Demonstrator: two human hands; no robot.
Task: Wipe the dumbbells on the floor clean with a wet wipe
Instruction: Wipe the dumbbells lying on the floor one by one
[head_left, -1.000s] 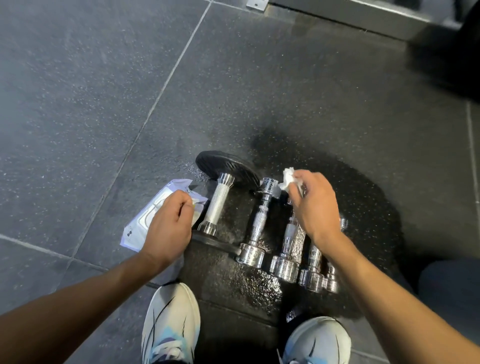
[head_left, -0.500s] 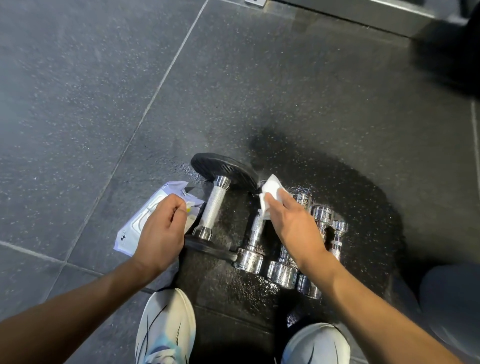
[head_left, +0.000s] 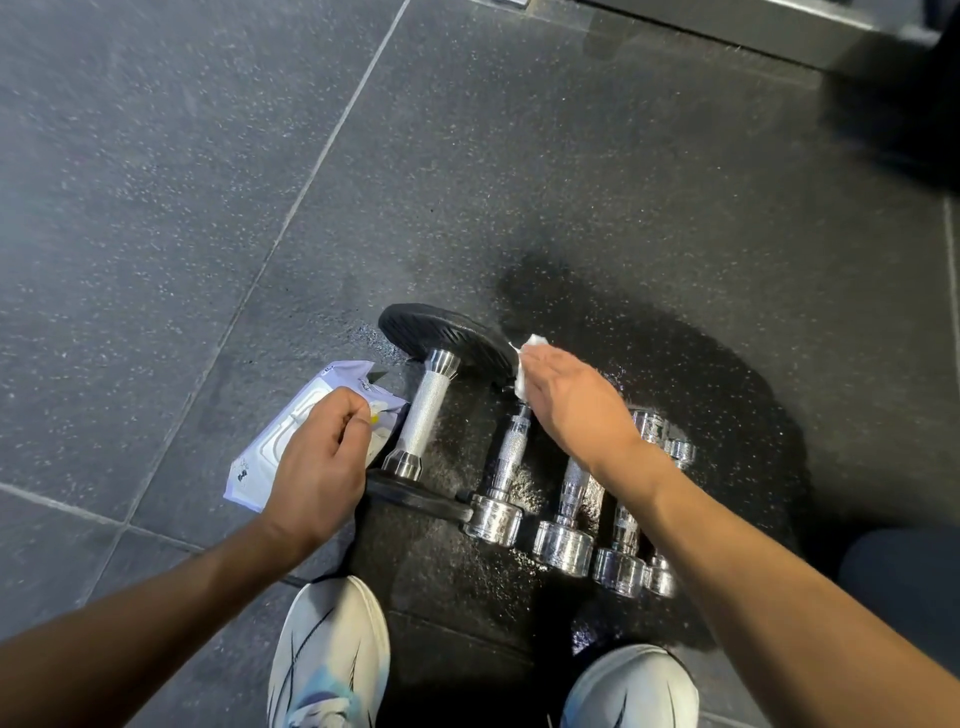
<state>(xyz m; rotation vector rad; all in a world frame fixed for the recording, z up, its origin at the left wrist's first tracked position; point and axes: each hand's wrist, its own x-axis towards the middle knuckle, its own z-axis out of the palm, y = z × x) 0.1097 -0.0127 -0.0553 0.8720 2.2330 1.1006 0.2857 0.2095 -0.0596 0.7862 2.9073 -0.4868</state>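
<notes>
Dumbbells (head_left: 501, 470) lie side by side, handles pointing away; right-hand fingers (head_left: 540, 376) pinch wipe (head_left: 530, 345).

Head view looks steeply down, close above floor (head_left: 156, 156) by feet.

Floor (head_left: 156, 156): dark speckled tiles with pale seams, filling the frame.
Wet patch (head_left: 701, 364): darker and glistening, centre to centre-right.
Plate dumbbell (head_left: 427, 410): black discs, knurled chrome handle, just left of centre.
Chrome dumbbells (head_left: 563, 545): four, side by side in a row to its right, lower centre, on the wet patch.
Wipes packet (head_left: 275, 457): pale, flat, left of the plate dumbbell.
Shoes (head_left: 330, 654): two white, bottom edge.
</notes>
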